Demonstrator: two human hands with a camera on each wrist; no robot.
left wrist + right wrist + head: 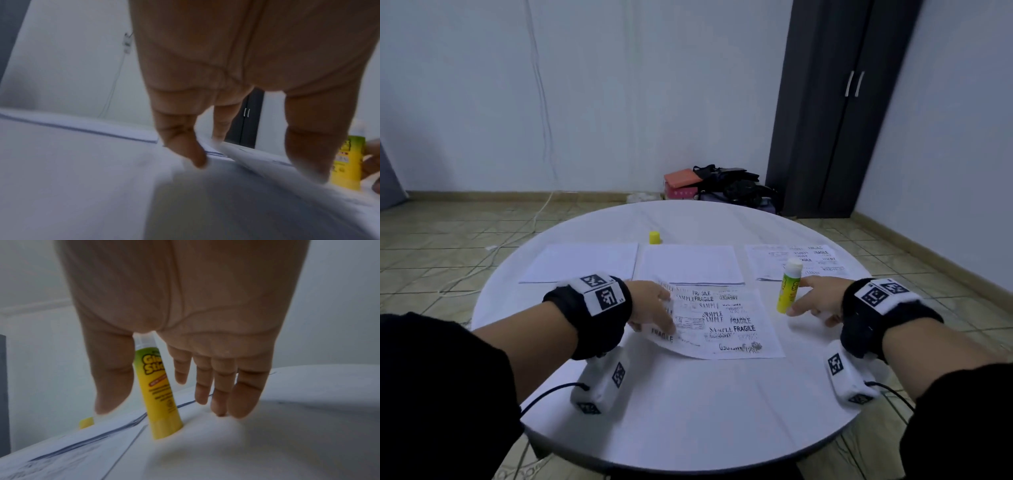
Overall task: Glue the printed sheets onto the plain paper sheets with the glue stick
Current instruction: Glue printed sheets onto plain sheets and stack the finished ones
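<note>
Glue stick [788, 287] upright beside right hand [816, 299]; near table [688, 411] bare.

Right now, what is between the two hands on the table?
In the head view, the printed sheet and the upright, uncapped glue stick sit between the left hand and right hand.

Black sleeves [438, 373]; black wristbands [592, 305] with white tag-marked blocks, black cables [544, 394].

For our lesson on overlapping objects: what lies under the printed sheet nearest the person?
The printed sheet lies on the white table, its far edge overlapping a plain sheet. The left hand lifts its left edge; anything else beneath is hidden.
</note>
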